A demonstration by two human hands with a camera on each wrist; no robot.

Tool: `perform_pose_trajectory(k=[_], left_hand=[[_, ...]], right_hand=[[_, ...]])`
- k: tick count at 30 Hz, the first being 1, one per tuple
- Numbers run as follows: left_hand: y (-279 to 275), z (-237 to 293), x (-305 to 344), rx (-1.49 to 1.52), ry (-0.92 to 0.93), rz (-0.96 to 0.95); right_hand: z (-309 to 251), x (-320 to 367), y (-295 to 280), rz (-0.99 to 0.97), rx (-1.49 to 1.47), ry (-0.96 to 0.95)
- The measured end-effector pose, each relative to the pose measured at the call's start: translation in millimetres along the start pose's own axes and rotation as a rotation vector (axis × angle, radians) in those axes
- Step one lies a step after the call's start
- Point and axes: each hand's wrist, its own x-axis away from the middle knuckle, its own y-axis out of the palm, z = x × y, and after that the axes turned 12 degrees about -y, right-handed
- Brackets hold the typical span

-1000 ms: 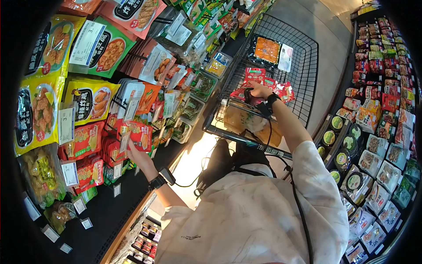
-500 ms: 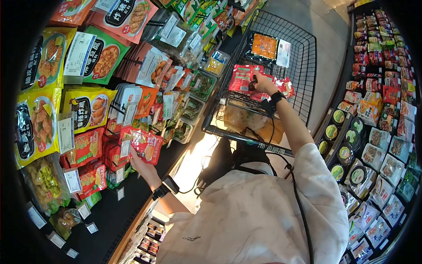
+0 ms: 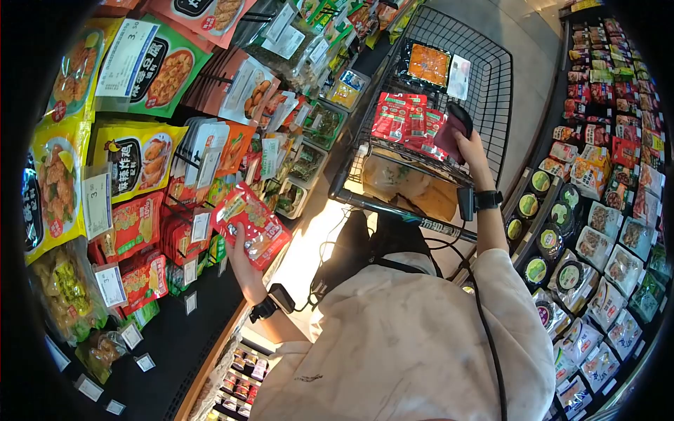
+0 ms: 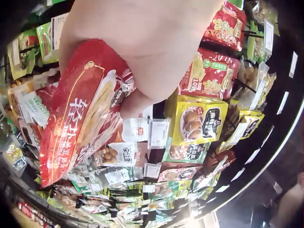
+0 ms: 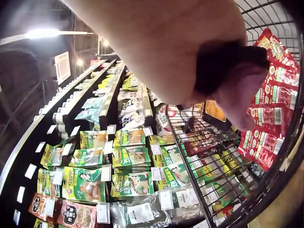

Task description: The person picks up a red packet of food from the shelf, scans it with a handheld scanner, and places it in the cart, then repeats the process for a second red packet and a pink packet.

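Observation:
Beside the hanging shelf packets, the left hand (image 3: 242, 266) pinches a red food packet (image 3: 258, 228) by its lower edge. That packet (image 4: 76, 118) hangs tilted below the hand (image 4: 137, 42) in the left wrist view. Over the right side of the cart (image 3: 507, 105), the right hand (image 3: 474, 156) grips a flat dark maroon and black object (image 3: 449, 137), too unclear to identify. Several red packets (image 3: 400, 119) lie in the cart beside it. In the right wrist view the hand (image 5: 175, 47) holds the dark object (image 5: 237, 92) near the red packets (image 5: 273, 116).
An orange-topped tray (image 3: 428, 64) lies farther up the cart, with a clear bag (image 3: 386, 175) in the section nearest the person. Yellow packets (image 3: 137, 158) and price tags hang at left. A refrigerated shelf (image 3: 604, 242) of packaged food runs along the right. Cables hang by the person.
The left hand has brought the red packet away from the shelf, toward the person. The right hand has moved off the cart's red packets to the right, and its dark object now shows more fully.

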Motion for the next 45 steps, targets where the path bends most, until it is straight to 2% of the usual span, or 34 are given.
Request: perform_pose_trajectory(k=[2, 4, 6, 9, 10, 13, 14, 17, 21, 24, 27, 30, 34, 35, 37, 40, 45], left_hand=[[5, -1, 1, -0.009, -0.024, -0.05], [4, -2, -1, -0.024, -0.061, -0.053], [10, -2, 5, -0.004, -0.04, -0.039], [21, 2, 19, 0.013, 0.004, -0.076], [17, 0, 16, 0.004, 0.027, -0.097], [16, 3, 19, -0.004, 0.06, -0.123], [16, 5, 21, -0.005, 0.067, -0.11], [11, 12, 27, 0.022, 0.028, -0.081], [16, 23, 49, 0.139, 0.014, -0.117], [7, 22, 48, 0.162, 0.04, -0.125], [-7, 20, 43, 0.241, -0.026, -0.17], [-12, 21, 43, 0.313, -0.09, -0.229], [-21, 18, 39, 0.352, -0.124, -0.349], [-16, 23, 47, 0.393, -0.14, -0.41], [-18, 22, 45, 0.409, -0.172, -0.474], [-19, 21, 42, 0.48, -0.218, -0.61], [-22, 31, 59, 0.445, -0.174, -0.595]], right_hand=[[14, 1, -1, 0.023, -0.051, 0.03], [6, 7, 1, 0.057, -0.083, 0.063], [-7, 18, 2, 0.099, -0.096, 0.101], [-20, 32, 3, 0.12, -0.16, 0.06], [-31, 40, 1, 0.12, -0.147, 0.132], [-42, 56, 4, 0.257, -0.149, 0.132], [-41, 61, 7, 0.298, -0.154, 0.053], [-77, 82, 4, 0.166, -0.189, 0.086], [-98, 96, 17, 0.205, -0.018, 0.089], [-86, 98, 22, 0.212, -0.037, -0.045], [-98, 113, 22, 0.143, -0.038, 0.041], [-120, 133, 33, 0.193, -0.041, 0.042], [-157, 152, 51, 0.078, -0.163, -0.014], [-156, 148, 56, 0.008, -0.187, -0.204], [-186, 161, 70, -0.044, -0.179, -0.311], [-215, 168, 89, -0.09, -0.155, -0.322], [-277, 206, 119, -0.149, -0.028, -0.491]])
